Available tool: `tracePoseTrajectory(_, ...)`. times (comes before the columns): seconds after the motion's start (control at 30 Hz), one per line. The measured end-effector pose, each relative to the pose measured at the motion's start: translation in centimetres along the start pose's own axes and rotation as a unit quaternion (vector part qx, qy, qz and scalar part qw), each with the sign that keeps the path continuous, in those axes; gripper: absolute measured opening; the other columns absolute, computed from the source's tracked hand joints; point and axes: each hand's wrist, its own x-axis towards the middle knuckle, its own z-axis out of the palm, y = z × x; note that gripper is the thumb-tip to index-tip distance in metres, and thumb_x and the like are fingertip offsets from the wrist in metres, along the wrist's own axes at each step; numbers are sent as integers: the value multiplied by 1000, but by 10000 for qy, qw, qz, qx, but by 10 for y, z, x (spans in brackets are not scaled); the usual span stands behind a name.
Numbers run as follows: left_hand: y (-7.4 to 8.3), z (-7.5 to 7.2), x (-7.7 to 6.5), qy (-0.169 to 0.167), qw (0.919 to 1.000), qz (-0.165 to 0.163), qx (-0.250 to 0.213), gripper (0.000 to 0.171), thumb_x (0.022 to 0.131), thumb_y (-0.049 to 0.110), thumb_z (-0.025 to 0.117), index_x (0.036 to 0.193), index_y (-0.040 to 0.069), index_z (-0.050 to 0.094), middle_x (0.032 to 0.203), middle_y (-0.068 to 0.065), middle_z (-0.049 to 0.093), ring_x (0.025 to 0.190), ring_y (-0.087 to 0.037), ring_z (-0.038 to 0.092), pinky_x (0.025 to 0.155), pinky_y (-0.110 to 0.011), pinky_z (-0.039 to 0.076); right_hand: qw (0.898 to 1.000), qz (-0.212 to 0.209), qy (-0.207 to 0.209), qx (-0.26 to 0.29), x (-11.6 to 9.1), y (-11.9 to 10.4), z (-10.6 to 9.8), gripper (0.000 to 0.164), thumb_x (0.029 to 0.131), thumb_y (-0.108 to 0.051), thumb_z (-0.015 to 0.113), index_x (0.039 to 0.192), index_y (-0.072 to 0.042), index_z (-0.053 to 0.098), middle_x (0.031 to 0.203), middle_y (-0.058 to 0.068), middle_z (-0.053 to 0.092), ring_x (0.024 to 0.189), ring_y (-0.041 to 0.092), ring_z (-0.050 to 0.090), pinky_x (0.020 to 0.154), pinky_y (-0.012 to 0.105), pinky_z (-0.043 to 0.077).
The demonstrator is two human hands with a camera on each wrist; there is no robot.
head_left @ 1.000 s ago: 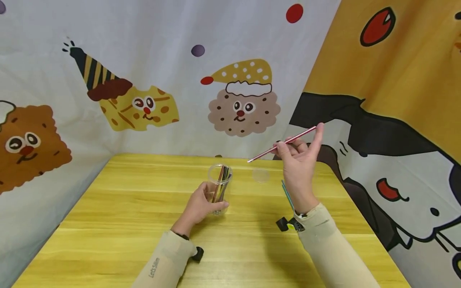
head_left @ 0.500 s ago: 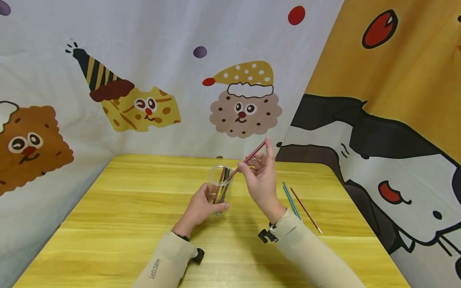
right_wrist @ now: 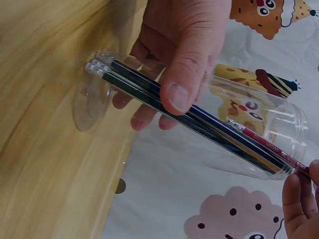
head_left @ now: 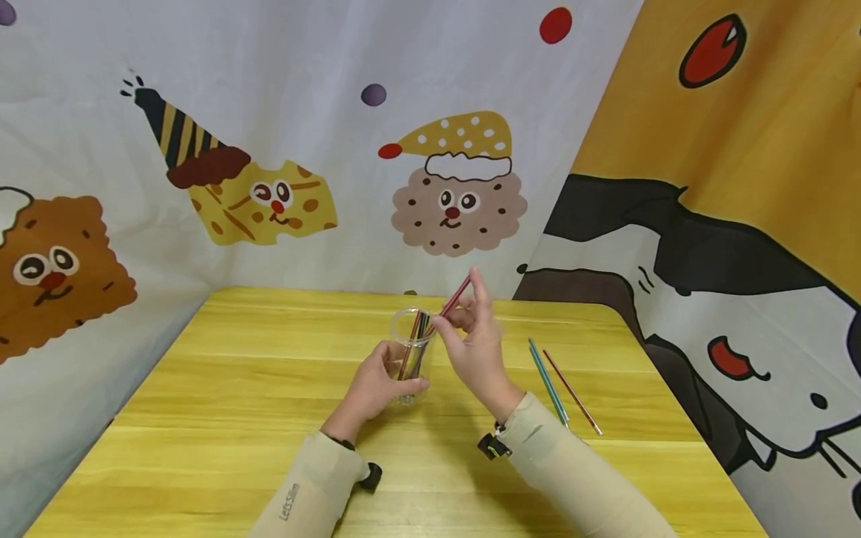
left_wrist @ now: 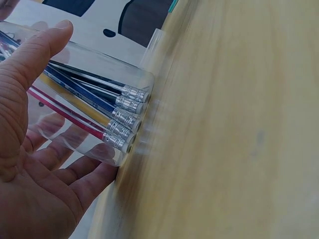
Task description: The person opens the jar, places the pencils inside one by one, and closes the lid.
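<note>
The desk [head_left: 202, 418] runs back to a white curtain [head_left: 296, 90] printed with cartoon food, and a broad stretch of wood lies between the left forearm and the desk's left edge. On the other side, two blue-green pencils [head_left: 548, 381] lie almost parallel, with a loose red pencil [head_left: 572, 391] beside them, all well in from the right edge. Between these and the left forearm, nearer the back edge, the clear cup [head_left: 427, 362] is held roughly upright, mouth up; whether its base touches the wood is hard to tell. The left hand [head_left: 377, 381] grips it low, thumb across the front and fingers around the far side. Inside, five pencils [left_wrist: 89, 94] lean together with their silver-collared eraser ends at the bottom, in red, yellow, blue and darker shades. The right hand [head_left: 479, 357] pinches a red pencil [head_left: 454, 297] slantwise at the cup's mouth, index fingertip at its upper end; its eraser end shows inside the wall, above the cup's base.
</note>
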Motion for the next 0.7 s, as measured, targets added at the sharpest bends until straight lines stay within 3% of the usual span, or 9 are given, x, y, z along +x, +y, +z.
tracePoseTrajectory(0.17, 0, 1, 0, -14, 10000, -23, -6, 70, 80, 37, 97, 134, 18, 58, 137, -4, 65, 129, -31, 67, 106, -54, 56, 9997, -57, -217, -86, -6, 4, 2, 93, 97, 3, 74, 169, -5, 15, 109, 17, 68, 88, 27, 74, 79, 31, 63)
tracePoseTrajectory(0.7, -2, 2, 1, 24, 10000, -40, 67, 67, 81, 41, 96, 133, 21, 59, 133, -1, 68, 123, -27, 67, 101, -52, 57, 9995, -117, -243, -144, -7, 6, 3, 86, 99, 1, 73, 168, -8, 23, 102, 15, 71, 83, 24, 72, 74, 32, 62)
